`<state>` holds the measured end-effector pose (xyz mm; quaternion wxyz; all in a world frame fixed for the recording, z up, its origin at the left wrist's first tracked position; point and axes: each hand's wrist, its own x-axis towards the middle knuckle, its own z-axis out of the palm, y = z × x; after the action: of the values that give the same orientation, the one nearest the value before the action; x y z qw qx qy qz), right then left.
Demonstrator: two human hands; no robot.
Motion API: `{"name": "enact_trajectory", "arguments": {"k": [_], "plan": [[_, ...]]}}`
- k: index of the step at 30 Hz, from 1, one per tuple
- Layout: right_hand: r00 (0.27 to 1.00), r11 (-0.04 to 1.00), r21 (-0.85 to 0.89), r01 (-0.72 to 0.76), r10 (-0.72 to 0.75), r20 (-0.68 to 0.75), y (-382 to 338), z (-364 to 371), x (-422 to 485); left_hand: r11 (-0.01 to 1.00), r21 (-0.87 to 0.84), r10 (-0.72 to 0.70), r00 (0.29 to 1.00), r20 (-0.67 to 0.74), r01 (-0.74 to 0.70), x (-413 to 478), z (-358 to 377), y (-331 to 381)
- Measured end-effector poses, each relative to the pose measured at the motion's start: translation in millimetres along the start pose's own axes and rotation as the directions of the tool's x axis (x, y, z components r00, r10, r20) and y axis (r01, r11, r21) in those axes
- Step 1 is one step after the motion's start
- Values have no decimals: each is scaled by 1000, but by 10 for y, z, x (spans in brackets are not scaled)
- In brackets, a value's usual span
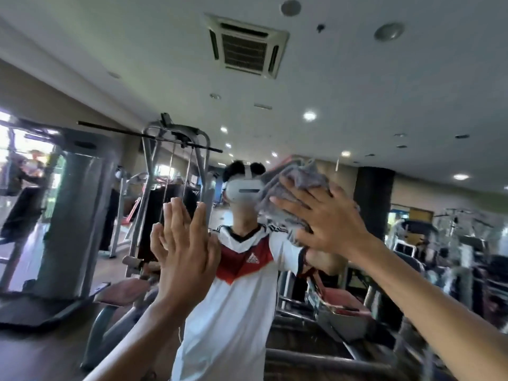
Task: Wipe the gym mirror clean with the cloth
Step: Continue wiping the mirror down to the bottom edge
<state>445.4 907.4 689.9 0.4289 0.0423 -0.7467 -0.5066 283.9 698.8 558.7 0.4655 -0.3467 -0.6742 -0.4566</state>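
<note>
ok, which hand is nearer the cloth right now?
Right. The right hand presses flat on the grey cloth against the mirror, fingers spread. The left hand rests flat on the mirror, off to the left and lower, clear of the cloth.

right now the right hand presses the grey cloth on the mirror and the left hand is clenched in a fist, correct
Not quite: in the head view the left hand is open, fingers straight, against the mirror. The right hand does press the grey cloth there.
</note>
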Motion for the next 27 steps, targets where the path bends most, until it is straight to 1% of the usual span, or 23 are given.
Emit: {"name": "enact_trajectory", "arguments": {"k": [1,2,4,5,6,7,9,10,11,12,13,15,17,18,19,20,21,22,23,24,25,26,27], "plan": [[979,980,1,-197,197,-44,244,19,-113,1000,-3,18,1000,-7,-18,23,33,59],[911,914,40,-404,406,-77,427,19,-231,1000,-1,30,999,-21,-30,43,62,111],[673,688,148,-711,726,-141,463,30,-371,999,16,50,998,-39,-49,55,119,197],[582,603,172,-779,798,-157,351,71,-412,998,28,63,998,-27,-62,41,160,238],[577,599,163,-784,800,-164,192,92,-457,996,45,82,997,-6,-82,12,204,289],[675,693,136,-708,720,-160,20,100,-556,991,68,113,993,20,-114,-33,262,350],[940,940,79,-331,336,-64,-117,78,-830,969,128,204,977,59,-210,-96,369,452],[988,986,64,-154,155,-5,0,50,-1009,955,150,249,966,73,-257,-119,423,518],[997,996,49,-72,71,23,183,28,-1172,941,168,284,955,80,-294,-137,484,593],[996,996,35,-86,85,31,378,38,-1292,929,187,310,948,78,-319,-147,541,659],[982,982,24,-190,189,19,594,68,-1407,918,202,333,940,70,-340,-149,602,742],[857,858,21,-513,513,-37,1004,136,-1574,899,215,380,924,48,-381,-123,705,932],[601,613,82,-786,788,-133,1223,111,-1662,885,215,414,909,42,-413,-85,801,1133],[459,480,140,-866,874,-158,1213,99,-1657,884,216,416,908,40,-415,-74,844,1213],[370,390,173,-904,919,-136,1133,81,-1665,885,216,414,909,38,-412,-82,896,1308],[393,405,164,-899,914,-102,987,71,-1714,883,214,418,907,43,-417,-109,952,1398],[530,537,125,-834,844,-89,806,81,-1817,875,211,436,898,48,-436,-148,1009,1500],[722,725,81,-684,688,-66,638,99,-1972,855,211,473,879,52,-473,-177,1067,1597],[875,874,47,-484,484,-11,560,84,-2147,825,222,522,851,52,-520,-190,1131,1687],[951,951,38,-306,304,56,622,71,-2318,792,240,566,822,52,-561,-184,1181,1771],[977,980,32,-197,194,93,775,60,-2453,766,261,599,800,45,-588,-167,1226,1852],[978,983,15,-182,180,103,962,63,-2536,747,280,619,784,37,-603,-135,1261,1925],[963,966,-8,-258,258,84,1154,86,-2586,737,292,629,776,34,-610,-104,1280,1978]]}}
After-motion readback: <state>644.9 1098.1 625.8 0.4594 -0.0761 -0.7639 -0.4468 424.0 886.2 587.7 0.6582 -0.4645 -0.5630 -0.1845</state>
